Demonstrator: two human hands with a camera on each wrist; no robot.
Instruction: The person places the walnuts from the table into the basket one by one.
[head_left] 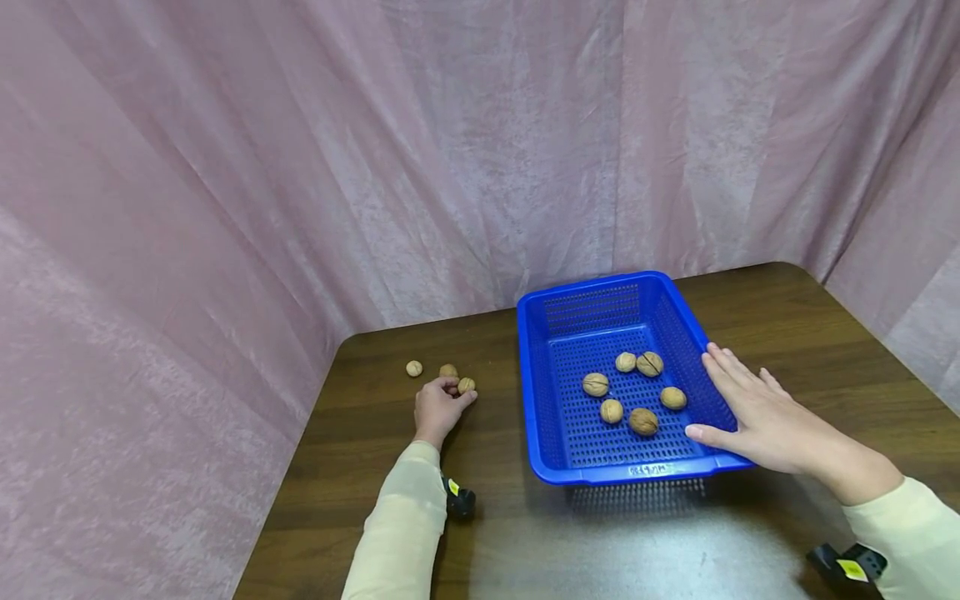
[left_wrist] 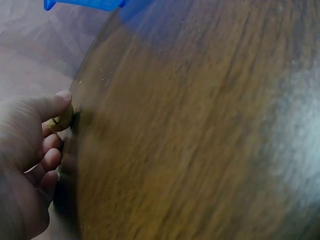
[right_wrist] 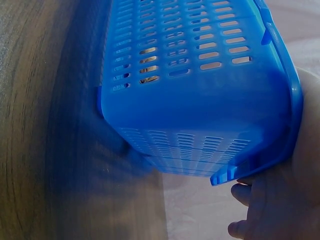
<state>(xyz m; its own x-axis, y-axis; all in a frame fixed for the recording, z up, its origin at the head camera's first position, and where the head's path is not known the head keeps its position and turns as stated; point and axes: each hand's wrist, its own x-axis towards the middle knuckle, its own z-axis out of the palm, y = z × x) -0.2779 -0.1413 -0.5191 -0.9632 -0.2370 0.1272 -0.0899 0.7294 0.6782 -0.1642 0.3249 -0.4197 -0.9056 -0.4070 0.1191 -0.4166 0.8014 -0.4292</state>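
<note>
The left hand has its grip nearly closed, with one walnut between thumb and finger. The blue basket is off to the right of that grip, well apart from it, its long side running away from the person. The left hand is nearer the loose nuts on the counter: a brown walnut just behind the pinched one, and a pale walnut farther left. The right hand has a wide grip, straight fingers resting on the basket's right rim, nothing pinched. Six nuts lie on the basket's floor. The nuts are roundish and bumpy, with no clear long way. The basket is shiny plastic full of little holes. The counter has streaky brown wood grain, and soft pink cloth hangs behind.
</note>
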